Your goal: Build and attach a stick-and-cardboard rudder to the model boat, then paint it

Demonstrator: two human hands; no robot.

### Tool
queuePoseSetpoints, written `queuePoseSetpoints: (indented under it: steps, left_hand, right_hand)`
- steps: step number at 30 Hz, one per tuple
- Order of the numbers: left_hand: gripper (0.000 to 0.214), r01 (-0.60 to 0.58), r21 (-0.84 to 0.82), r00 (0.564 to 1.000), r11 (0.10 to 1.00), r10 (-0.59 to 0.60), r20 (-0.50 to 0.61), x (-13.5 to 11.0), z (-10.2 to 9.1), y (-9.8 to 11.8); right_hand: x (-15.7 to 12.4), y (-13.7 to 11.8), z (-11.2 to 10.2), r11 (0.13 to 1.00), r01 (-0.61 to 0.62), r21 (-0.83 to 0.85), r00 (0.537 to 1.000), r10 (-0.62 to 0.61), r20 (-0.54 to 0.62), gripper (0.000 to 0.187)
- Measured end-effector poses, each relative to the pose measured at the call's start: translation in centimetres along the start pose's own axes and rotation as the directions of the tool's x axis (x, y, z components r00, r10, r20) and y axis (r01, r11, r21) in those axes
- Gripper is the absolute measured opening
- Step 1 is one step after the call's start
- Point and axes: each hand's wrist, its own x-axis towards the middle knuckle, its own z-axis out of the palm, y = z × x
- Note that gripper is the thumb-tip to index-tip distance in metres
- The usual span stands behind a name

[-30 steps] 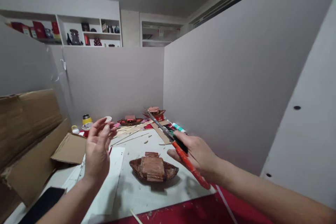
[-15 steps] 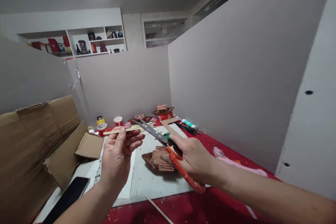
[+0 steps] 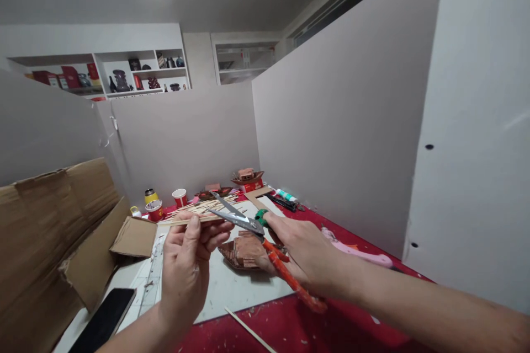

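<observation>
A thin pale wooden strip (image 3: 176, 223) is pinched between the thumb and fingers of my left hand (image 3: 186, 265). My right hand (image 3: 306, 251) grips a pair of scissors (image 3: 240, 220) with orange and green handles. Their blades stand apart and point left, close to the strip's right end; whether they touch it I cannot tell. Below the scissors, a brown model boat (image 3: 242, 253) rests on the white board (image 3: 215, 298), partly covered by my right hand. More wooden strips (image 3: 205, 204) lie in a loose pile behind my left hand.
Two more model boats, one on a red box (image 3: 252, 185), stand at the back. Paper cups (image 3: 179, 197) and a yellow bottle (image 3: 150, 196) are at back left. Cardboard (image 3: 45, 248) and a black phone-like slab (image 3: 103, 320) occupy the left. A pink glue gun (image 3: 364, 255) lies right.
The view has swung a little to the right, so the scene sits further left. The scissors stay open near the strip, with their blades slightly lower against it.
</observation>
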Motion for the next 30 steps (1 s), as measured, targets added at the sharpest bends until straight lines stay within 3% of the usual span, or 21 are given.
queuePoseSetpoints:
  steps: [11,17,22,26,30]
  left_hand:
    - [0.023,0.006,0.045,1.000,0.999,-0.006,0.013,-0.2,0.1,-0.2]
    - [0.025,0.104,0.127,0.992,0.986,-0.112,0.056,-0.5,0.0,-0.6]
    - [0.021,0.151,0.140,0.984,0.979,-0.163,0.079,-0.1,-0.2,-0.8]
    - [0.020,0.129,0.129,0.989,0.983,-0.137,0.060,0.6,-0.3,-1.0]
    - [0.014,0.062,0.155,0.995,0.986,-0.073,0.069,1.1,-0.9,-1.6]
  right_hand:
    - [-0.5,1.3,0.8,0.996,0.085,-0.004,0.993,-0.085,-0.076,0.029]
    - [-1.5,2.1,0.5,0.978,0.147,-0.146,0.982,-0.162,-0.095,0.032]
    - [-1.8,3.7,-0.2,0.991,0.123,-0.047,0.985,-0.128,-0.119,0.034]
    - [-1.5,4.6,0.0,0.993,0.115,-0.014,0.977,-0.116,-0.179,0.035]
    - [-1.0,5.0,1.0,0.989,0.134,-0.056,0.985,-0.139,-0.098,0.035]
